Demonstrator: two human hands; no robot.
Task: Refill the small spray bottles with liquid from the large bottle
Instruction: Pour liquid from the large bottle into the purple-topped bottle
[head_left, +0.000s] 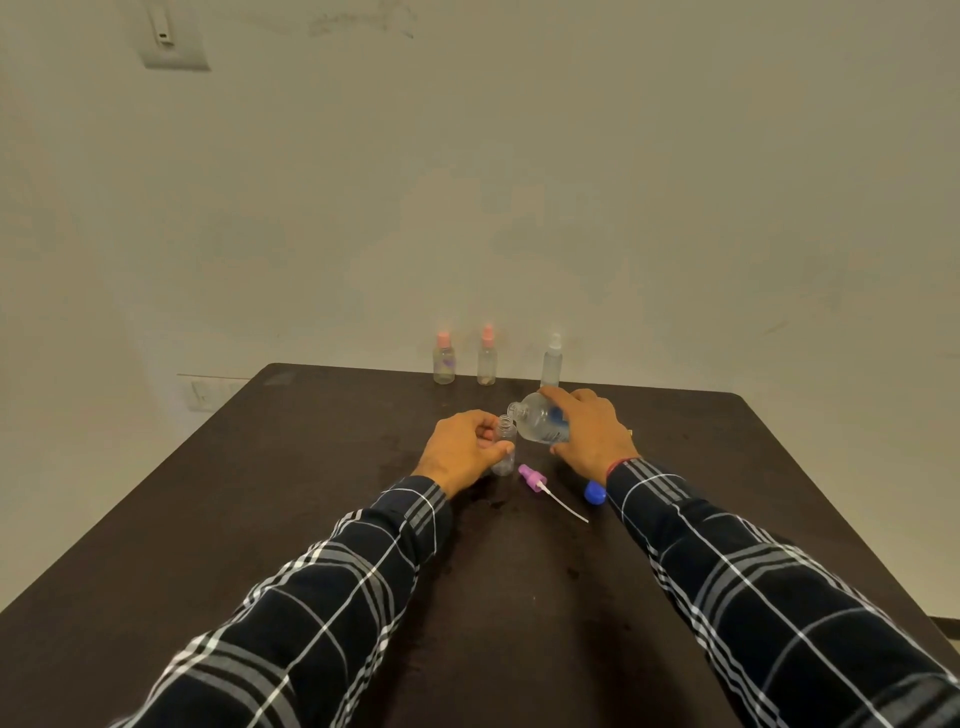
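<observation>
The large bottle (540, 423), clear and tipped in the wrapping grip of the right hand (592, 431), looks sloshy and slick; I'd hold it mid-body. Just under its mouth the small spray bottle (505, 441), uncapped, likely light and tippy, is pinched upright by the left hand (462, 449). The purple spray head (531, 475) lies just this side of the large bottle.

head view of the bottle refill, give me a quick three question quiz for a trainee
1. True or false: the small bottle in the left hand has its spray top on.
2. Which hand tilts the large bottle? A) left B) right
3. How many spray bottles stand at the table's far edge?
Key: 1 false, the purple spray top lies on the table. 2 B, the right hand. 3 three.
</observation>
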